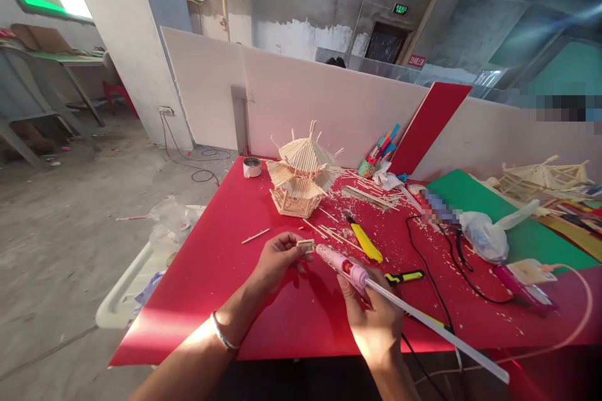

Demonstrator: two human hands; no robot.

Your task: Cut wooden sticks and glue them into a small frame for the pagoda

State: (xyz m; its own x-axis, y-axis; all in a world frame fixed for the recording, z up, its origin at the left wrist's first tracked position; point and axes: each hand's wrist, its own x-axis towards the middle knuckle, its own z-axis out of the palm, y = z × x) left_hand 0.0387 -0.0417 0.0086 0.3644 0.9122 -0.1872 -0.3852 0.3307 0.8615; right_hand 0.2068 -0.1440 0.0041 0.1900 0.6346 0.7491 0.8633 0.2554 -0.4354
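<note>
Above red table (207,269), left hand (279,258) pinching half-hidden wooden piece (305,243), right hand (371,310) clamped on partly covered glue gun (335,258)

1. Glue gun (343,264): pink, with a reddish-orange patch.
2. Glue stick (470,351): milky white.
3. Small stick piece (305,243): pale cream.
4. Pagoda model (301,187): straw beige, finely striped.
5. Tabletop (221,269): red, flecked with cream.
6. Utility knife (367,242): yellow and black.
7. Wristband (221,331): white.
8. Flat board (452,191): green.

I see on the person's left wrist (231,321) one narrow bracelet (219,333), whitish, with some grey-blue tone, going round like a thin band. The left hand (278,257) and the right hand (374,316) are bare, and the forearms (195,354) also.
</note>
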